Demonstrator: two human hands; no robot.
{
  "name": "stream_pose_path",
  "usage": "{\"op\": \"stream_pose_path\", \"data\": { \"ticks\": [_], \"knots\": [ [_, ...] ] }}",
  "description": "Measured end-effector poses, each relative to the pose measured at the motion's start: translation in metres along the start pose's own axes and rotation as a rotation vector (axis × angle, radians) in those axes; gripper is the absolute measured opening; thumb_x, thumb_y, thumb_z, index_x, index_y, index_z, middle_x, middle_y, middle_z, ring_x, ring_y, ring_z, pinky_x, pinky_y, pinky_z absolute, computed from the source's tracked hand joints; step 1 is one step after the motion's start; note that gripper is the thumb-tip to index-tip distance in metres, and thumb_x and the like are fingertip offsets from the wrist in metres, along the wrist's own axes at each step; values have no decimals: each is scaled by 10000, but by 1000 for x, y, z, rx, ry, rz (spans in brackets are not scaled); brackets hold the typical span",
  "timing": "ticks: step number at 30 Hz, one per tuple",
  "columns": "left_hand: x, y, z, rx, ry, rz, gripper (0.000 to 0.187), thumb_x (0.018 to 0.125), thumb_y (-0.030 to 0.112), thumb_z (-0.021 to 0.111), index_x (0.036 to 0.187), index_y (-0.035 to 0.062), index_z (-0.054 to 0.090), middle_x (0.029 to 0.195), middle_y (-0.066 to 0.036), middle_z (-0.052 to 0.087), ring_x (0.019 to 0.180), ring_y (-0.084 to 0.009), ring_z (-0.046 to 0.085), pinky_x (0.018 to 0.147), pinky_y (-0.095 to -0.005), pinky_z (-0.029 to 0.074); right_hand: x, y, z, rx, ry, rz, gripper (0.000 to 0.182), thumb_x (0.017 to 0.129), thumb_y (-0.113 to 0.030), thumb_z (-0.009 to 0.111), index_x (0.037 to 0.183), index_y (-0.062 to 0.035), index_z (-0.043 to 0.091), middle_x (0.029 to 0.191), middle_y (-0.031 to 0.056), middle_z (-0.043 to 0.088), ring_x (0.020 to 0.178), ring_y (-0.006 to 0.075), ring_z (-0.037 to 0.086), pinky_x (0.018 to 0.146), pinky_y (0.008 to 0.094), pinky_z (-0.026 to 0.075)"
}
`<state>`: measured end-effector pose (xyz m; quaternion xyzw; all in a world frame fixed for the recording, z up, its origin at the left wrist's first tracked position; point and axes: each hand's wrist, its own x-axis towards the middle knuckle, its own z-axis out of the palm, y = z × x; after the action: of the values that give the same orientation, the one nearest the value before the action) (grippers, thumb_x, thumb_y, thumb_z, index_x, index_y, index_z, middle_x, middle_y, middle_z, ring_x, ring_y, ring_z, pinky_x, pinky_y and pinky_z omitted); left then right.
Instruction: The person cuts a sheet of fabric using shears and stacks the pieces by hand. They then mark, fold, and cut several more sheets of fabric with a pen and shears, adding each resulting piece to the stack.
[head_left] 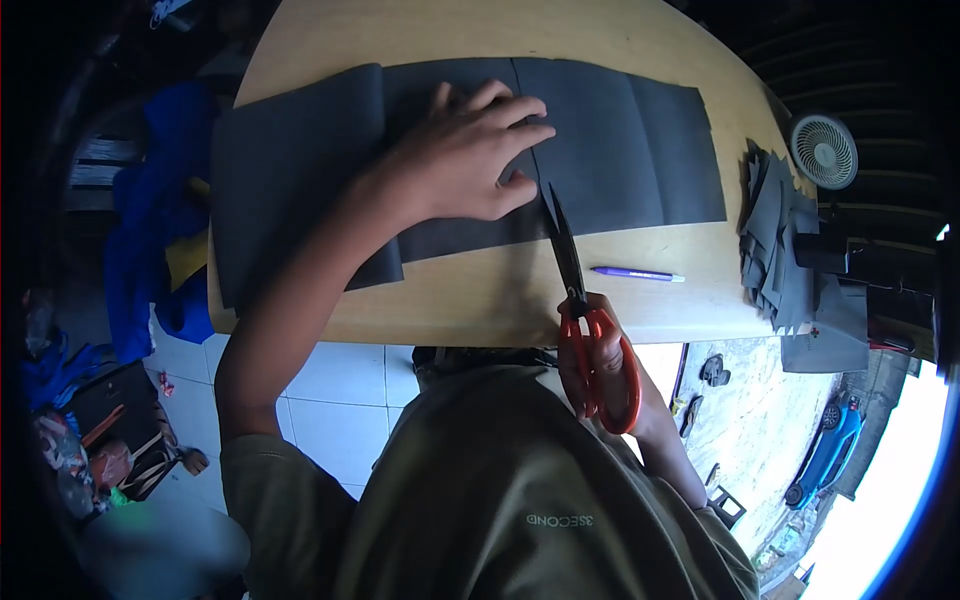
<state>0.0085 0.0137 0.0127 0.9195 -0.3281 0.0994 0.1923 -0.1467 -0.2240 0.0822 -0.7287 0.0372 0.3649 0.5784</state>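
Note:
A long dark grey sheet (620,150), fabric or paper, lies across the wooden table (480,320), with a folded-over layer at its left end. My left hand (480,150) rests on the sheet with its fingers spread and bent, holding nothing. A thin dark line runs down the sheet just beyond those fingertips. In my right hand (590,355) is a pair of scissors (568,260) with red handles. Their black blades are slightly parted and point away from me, the tips at the line near the sheet's front edge. Whether the blades grip the sheet cannot be made out.
A purple pen (637,273) lies right of the scissors. Dark cut pieces (772,235) are heaped at the table's right edge, near a small round fan (824,151). Blue cloth (150,230) hangs at the left. A bag (110,430) and clutter sit on the tiled floor.

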Motion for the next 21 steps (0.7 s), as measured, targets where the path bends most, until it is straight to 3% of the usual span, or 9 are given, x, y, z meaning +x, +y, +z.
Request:
{"op": "stream_pose_path", "data": {
  "ticks": [7,14,21],
  "knots": [
    [1,-6,-4,-66,-36,2,462,899,149,560,1351,127,655,1448,-24,550,1306,-228,489,1072,-433,367,4,0,-2,-6,24,29,882,966,-789,351,1367,-10,445,663,37,507,516,116,536,501,272,436],
    [2,-8,-2,-71,-34,11,462,912,139,536,1361,121,646,1439,-27,560,1296,-228,499,1069,-423,366,10,-8,-3,41,16,-16,756,1027,-698,347,1283,3,471,645,30,505,475,106,494,488,270,421],
    [8,-8,-8,-196,-66,-64,556,928,150,476,1477,96,543,1474,-94,573,1359,-248,484,1083,-420,354,16,-25,0,-19,52,7,623,1086,-586,336,1217,5,483,584,21,485,440,106,480,471,267,401]
  ]
}}
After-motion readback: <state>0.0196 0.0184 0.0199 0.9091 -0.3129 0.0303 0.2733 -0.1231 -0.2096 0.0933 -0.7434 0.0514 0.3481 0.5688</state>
